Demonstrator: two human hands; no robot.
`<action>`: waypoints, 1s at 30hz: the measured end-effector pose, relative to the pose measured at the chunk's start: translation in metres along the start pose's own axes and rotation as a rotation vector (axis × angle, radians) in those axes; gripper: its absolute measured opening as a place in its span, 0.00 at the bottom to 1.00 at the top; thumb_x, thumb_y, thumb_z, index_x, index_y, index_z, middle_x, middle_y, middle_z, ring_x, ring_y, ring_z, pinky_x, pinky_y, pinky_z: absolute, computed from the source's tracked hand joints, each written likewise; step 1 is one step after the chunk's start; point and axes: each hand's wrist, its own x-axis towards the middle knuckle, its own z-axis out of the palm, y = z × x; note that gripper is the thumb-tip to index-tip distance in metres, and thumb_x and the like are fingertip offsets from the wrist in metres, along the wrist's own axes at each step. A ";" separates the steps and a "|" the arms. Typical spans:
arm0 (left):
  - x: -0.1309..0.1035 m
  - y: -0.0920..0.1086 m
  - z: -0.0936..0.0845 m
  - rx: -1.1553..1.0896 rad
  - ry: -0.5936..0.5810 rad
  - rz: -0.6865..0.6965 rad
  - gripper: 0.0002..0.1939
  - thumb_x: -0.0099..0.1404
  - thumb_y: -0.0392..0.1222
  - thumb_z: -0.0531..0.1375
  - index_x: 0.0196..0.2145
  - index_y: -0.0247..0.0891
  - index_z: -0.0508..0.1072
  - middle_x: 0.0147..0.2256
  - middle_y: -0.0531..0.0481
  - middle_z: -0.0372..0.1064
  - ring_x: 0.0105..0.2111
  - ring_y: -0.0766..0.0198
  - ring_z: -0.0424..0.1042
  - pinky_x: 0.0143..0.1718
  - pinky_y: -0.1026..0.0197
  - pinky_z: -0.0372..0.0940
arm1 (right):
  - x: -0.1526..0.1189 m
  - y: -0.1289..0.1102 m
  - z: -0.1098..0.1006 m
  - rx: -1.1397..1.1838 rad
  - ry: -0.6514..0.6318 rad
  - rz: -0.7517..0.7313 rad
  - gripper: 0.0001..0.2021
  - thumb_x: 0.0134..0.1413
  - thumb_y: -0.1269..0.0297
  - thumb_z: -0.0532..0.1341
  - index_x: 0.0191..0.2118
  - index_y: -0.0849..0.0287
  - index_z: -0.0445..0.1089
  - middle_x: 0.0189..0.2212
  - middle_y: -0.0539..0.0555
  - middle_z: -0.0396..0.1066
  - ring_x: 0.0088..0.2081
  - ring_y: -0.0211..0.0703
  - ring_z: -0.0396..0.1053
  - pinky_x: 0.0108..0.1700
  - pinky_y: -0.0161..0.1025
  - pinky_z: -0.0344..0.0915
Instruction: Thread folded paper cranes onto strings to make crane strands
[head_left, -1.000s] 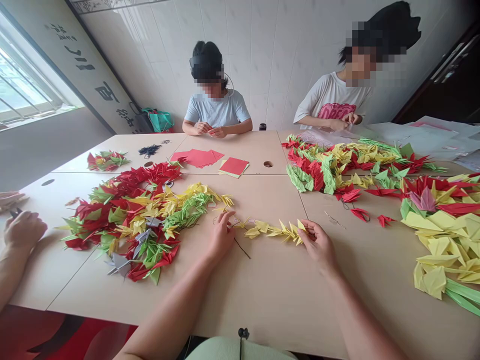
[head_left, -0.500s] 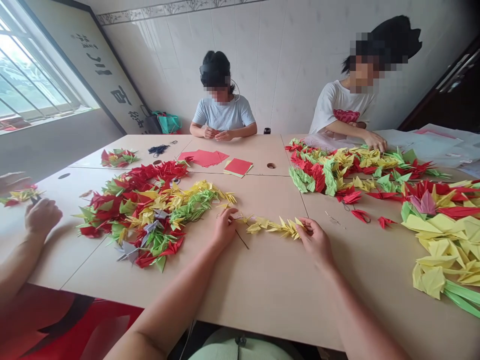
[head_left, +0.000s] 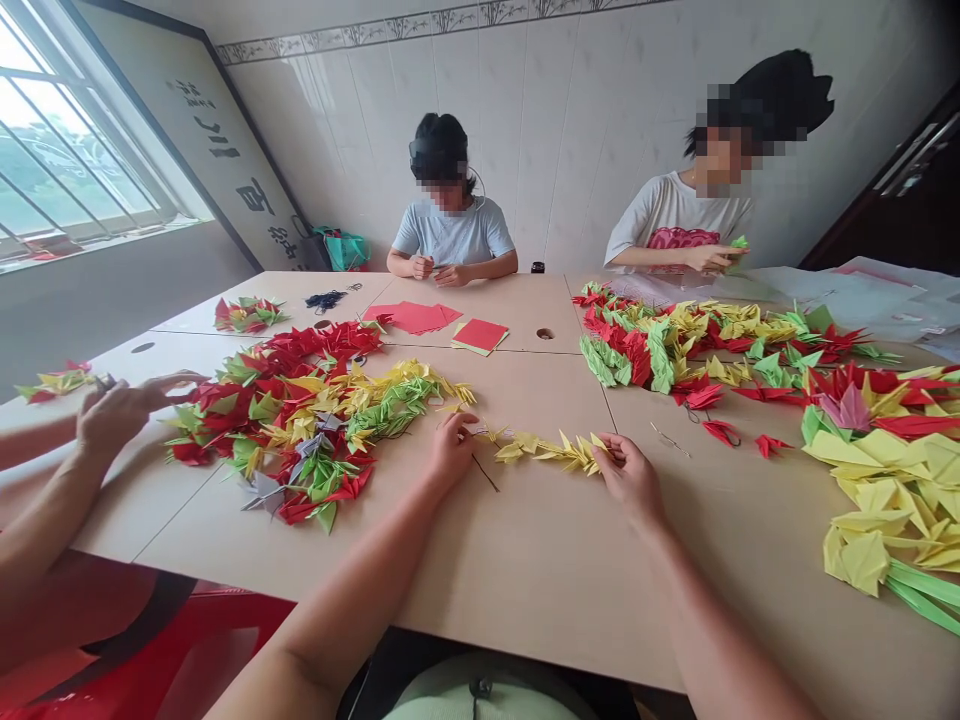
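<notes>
A string of yellow folded paper pieces [head_left: 551, 450] stretches between my two hands, low over the tabletop. My right hand [head_left: 628, 472] pinches its right end. At the left end, my left hand [head_left: 453, 447] is closed on the thin string, its fingertips beside a large pile of folded paper. A dark thread [head_left: 486, 474] hangs from near my left hand onto the table. The pile of red, yellow and green folded paper [head_left: 300, 400] lies to the left of the string.
More folded paper [head_left: 675, 335] covers the right side, with yellow pieces [head_left: 892, 480] at the near right. Red paper squares [head_left: 412, 317] lie toward the back. A person's hands [head_left: 112, 410] work at the left; two people [head_left: 454, 238] [head_left: 675, 220] sit opposite.
The person at the left has moved both hands right, toward the pile. The person at the far right has lifted a green piece off the table. My hands have hardly moved.
</notes>
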 end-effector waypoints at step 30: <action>0.009 -0.004 0.002 -0.006 -0.022 -0.040 0.14 0.49 0.27 0.50 0.32 0.37 0.69 0.33 0.51 0.70 0.26 0.69 0.65 0.28 0.67 0.60 | 0.005 0.008 0.000 0.106 -0.015 0.013 0.22 0.45 0.49 0.59 0.42 0.61 0.68 0.39 0.60 0.72 0.39 0.49 0.70 0.40 0.42 0.67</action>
